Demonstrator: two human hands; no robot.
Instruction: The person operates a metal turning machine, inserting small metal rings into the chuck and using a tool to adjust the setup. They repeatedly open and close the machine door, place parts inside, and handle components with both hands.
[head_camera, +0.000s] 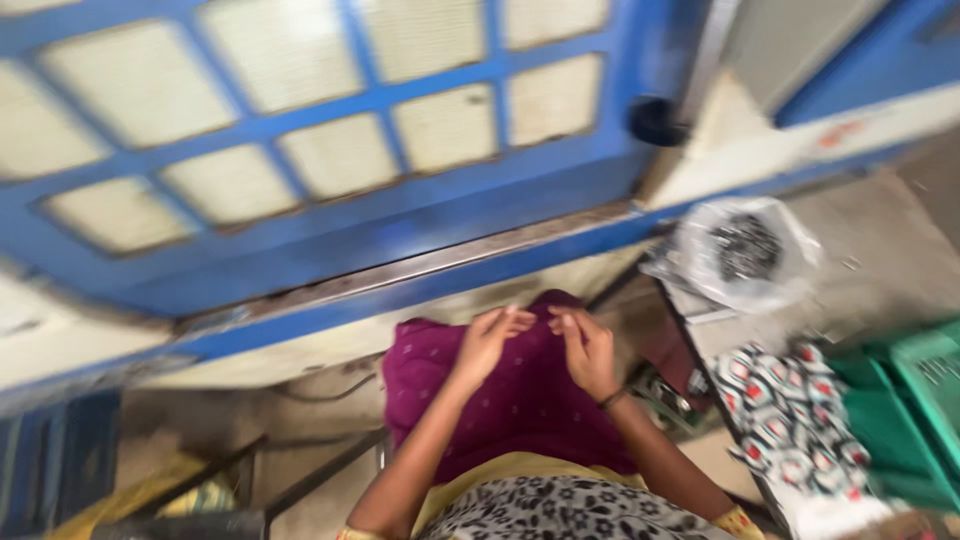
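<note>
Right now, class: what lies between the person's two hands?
In the head view, only magenta cloth shows in the narrow gap between the left hand and right hand; the fingertips nearly meet, blurred.

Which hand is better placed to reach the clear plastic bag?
Probably the right hand: the plastic bag lies on its side, on the bench. The left hand is further away, over the purple cloth.

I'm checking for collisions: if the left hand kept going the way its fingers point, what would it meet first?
The left hand points its fingers toward the right hand, so it would likely meet those fingertips first, above the magenta cloth. The picture is blurred and depth is unclear.
</note>
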